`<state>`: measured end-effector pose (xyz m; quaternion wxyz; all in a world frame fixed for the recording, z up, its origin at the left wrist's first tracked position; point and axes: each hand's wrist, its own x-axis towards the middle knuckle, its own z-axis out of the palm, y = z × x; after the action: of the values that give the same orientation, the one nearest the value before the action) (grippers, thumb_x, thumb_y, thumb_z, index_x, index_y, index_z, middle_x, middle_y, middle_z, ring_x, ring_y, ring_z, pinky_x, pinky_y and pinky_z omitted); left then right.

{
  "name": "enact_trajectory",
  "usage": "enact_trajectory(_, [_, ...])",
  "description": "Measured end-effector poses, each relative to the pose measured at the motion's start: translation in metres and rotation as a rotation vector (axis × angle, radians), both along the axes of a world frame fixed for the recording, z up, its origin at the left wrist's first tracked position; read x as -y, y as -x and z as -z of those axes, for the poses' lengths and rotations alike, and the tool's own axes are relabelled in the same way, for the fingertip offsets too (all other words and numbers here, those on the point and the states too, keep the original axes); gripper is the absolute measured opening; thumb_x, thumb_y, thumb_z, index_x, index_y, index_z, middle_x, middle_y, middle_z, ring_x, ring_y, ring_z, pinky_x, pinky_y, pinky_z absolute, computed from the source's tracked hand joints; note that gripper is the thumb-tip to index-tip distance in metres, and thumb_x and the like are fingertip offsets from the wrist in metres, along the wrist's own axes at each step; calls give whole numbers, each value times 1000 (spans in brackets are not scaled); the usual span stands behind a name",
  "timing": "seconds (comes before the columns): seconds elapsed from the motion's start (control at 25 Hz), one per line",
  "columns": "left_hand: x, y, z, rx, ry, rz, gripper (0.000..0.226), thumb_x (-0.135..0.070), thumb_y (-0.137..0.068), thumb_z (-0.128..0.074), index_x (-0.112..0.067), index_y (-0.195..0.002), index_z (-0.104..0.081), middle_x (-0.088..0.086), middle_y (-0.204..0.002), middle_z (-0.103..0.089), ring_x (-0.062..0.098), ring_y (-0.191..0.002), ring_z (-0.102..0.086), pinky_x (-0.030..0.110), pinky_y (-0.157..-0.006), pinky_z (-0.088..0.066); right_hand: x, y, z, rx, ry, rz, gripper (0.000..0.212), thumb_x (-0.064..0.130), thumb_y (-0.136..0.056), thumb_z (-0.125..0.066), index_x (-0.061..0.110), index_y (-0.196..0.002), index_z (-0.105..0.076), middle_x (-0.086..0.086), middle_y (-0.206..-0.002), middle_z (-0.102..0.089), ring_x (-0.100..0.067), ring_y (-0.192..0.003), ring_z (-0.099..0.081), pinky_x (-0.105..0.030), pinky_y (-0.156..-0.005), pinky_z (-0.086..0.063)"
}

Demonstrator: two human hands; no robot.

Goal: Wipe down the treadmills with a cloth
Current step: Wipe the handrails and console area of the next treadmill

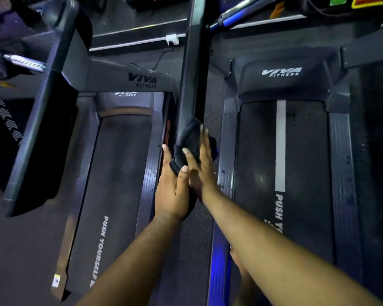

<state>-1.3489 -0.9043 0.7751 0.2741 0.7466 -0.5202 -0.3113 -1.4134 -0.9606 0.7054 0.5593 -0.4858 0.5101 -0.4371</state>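
Down below us we see two big treadmills side by side. Our left treadmill (117, 173) has a dark belt with the words PUSH YOURSELF in white. Our right treadmill (283, 151) has a belt with a white stripe down the middle and the same kind of words. Both have VIVA FITNESS written on the front cover. Between them runs a strip of dark speckled floor (190, 250).

A tall dark post (191, 74) of the left treadmill stands up between the two belts. Next to it, on the far left, is a big dark screen panel (42, 129), tilted.

We hold a dark cloth (187, 140) against the low part of that post. Our left hand (173, 191) grips the bottom end of the cloth, with the thumb curled over it. Our right hand (200, 164) lies flat on the cloth with straight fingers, pressing it on the post. The two hands touch each other.

Far back on the floor we see a small white plug box (172, 39) with a black wire coming from it.
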Motion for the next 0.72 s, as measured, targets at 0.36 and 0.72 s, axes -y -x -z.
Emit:
enact_trajectory(0.36, [1, -7, 16, -177, 15, -34, 79, -57, -90, -28, -21, -158, -9, -9, -165, -11, -2, -150, -11, 36, -125, -13, -75, -11, 27, 171, -70, 119, 62, 65, -97, -34, 43, -153, -23, 3, -165, -21, -16, -152, -17, -54, -121, -18])
enact_trajectory(0.72, [1, -16, 23, -231, 17, -20, 62, -66, -92, -35, -52, -150, -15, -3, -165, -18, 9, -151, -17, 48, -124, -18, -22, -6, 0, 5, -42, 121, 81, 69, -90, -39, 30, -156, -12, 0, -167, -10, -15, -154, -6, -43, -125, -10])
